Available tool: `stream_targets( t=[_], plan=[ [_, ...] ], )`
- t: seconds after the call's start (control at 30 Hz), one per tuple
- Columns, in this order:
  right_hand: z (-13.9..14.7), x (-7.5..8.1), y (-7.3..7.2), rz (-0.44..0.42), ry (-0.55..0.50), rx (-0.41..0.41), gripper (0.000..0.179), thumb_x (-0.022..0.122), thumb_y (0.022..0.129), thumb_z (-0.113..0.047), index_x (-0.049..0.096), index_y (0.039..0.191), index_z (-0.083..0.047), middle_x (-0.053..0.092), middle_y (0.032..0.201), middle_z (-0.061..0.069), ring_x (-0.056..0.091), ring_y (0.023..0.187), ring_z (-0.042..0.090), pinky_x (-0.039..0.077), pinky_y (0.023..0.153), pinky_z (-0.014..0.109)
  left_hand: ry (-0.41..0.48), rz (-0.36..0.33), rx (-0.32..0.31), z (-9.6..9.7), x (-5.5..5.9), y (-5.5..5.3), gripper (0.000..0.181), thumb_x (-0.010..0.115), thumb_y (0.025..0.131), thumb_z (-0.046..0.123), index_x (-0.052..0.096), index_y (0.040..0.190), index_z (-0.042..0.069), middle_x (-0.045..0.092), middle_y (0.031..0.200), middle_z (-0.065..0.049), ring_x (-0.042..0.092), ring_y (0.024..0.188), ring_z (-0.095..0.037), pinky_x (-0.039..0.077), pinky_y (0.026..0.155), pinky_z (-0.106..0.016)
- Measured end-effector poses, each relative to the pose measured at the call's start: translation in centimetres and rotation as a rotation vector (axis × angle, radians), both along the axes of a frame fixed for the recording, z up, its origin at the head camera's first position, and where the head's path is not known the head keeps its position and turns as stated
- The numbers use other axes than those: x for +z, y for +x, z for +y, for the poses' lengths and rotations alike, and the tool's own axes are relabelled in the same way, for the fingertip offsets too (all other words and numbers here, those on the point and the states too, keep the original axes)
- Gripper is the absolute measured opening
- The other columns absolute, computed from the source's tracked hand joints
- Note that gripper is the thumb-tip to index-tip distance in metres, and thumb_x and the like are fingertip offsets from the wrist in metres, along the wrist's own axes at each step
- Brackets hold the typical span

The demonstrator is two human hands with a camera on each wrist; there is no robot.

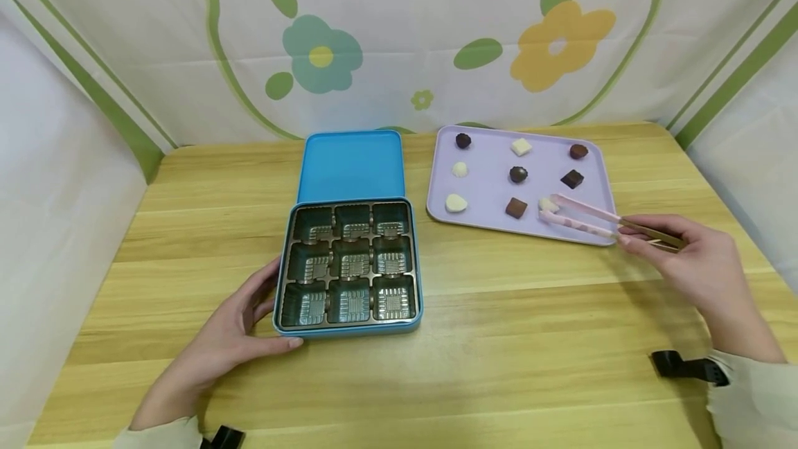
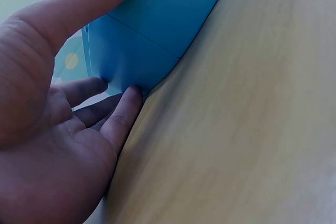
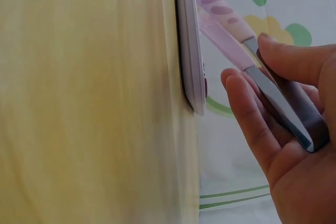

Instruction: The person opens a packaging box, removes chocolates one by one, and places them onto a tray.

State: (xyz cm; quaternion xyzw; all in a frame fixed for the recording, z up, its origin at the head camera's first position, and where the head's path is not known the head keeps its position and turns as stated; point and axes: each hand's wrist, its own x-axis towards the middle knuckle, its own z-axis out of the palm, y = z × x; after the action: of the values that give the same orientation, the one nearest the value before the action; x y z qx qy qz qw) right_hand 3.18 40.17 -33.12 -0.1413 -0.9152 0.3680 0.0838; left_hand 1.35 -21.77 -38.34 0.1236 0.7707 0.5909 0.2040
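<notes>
My left hand (image 1: 233, 335) holds the front left corner of a blue tin (image 1: 374, 328), thumb along its front side and fingers (image 2: 128, 111) against its left side. A brown plastic insert (image 1: 352, 276) with several square compartments, all bare, fills the tin. My right hand (image 1: 698, 262) grips metal tongs with pink tips (image 1: 582, 208), thumb on one arm and fingers on the other. Those tips are spread around a white chocolate (image 1: 548, 205) at the front right of a lilac tray (image 1: 480, 222). In the right wrist view, the tray edge hides the chocolate.
More chocolates lie in spaced rows on the tray, among them a dark ball (image 1: 518, 174), a brown square (image 1: 516, 208) and a white drop-shaped one (image 1: 456, 203). Behind the tin lies its blue lid (image 1: 352, 165). A flower-printed cloth (image 1: 399, 40) hangs behind the wooden table (image 1: 499, 359).
</notes>
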Motion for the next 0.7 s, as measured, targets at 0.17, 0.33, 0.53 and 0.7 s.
stream_targets(
  t=[0.17, 0.33, 0.53, 0.7],
  plan=[
    [-0.29, 0.03, -0.12, 0.008, 0.072, -0.007, 0.04, 0.085, 0.095, -0.033, 0.078, 0.127, -0.009, 0.066, 0.094, -0.049, 0.059, 0.089, -0.024, 0.047, 0.069, 0.001, -0.002, -0.006, -0.001, -0.06, 0.07, -0.01, 0.117, 0.093, 0.082, 0.007, 0.022, 0.173, 0.027, 0.028, 0.176, -0.017, 0.058, 0.134, 0.003, 0.046, 0.107, -0.008],
    [-0.23, 0.02, 0.01, -0.009, 0.077, -0.009, 0.04, 0.085, 0.095, -0.037, 0.079, 0.125, -0.011, 0.064, 0.095, -0.051, 0.058, 0.094, -0.023, 0.046, 0.069, 0.002, 0.0, -0.004, 0.001, -0.07, 0.02, 0.02, 0.118, 0.093, 0.082, 0.007, 0.021, 0.173, 0.026, 0.027, 0.176, -0.017, 0.057, 0.134, 0.004, 0.047, 0.107, -0.008],
    [-0.17, 0.04, 0.13, -0.022, 0.033, -0.023, 0.043, 0.087, 0.093, -0.037, 0.079, 0.128, -0.013, 0.066, 0.098, -0.048, 0.058, 0.103, -0.017, 0.044, 0.071, 0.002, -0.002, 0.003, -0.001, -0.06, -0.02, -0.03, 0.117, 0.094, 0.082, 0.007, 0.022, 0.173, 0.027, 0.027, 0.176, -0.017, 0.055, 0.135, 0.005, 0.046, 0.107, -0.008],
    [-0.34, -0.01, 0.08, -0.02, 0.05, -0.006, 0.043, 0.087, 0.092, -0.039, 0.079, 0.127, -0.015, 0.065, 0.101, -0.049, 0.057, 0.104, -0.017, 0.042, 0.074, 0.003, -0.006, 0.013, -0.002, -0.05, -0.06, -0.03, 0.117, 0.094, 0.082, 0.007, 0.023, 0.173, 0.028, 0.028, 0.176, -0.016, 0.052, 0.137, 0.006, 0.045, 0.108, -0.007]
  ],
)
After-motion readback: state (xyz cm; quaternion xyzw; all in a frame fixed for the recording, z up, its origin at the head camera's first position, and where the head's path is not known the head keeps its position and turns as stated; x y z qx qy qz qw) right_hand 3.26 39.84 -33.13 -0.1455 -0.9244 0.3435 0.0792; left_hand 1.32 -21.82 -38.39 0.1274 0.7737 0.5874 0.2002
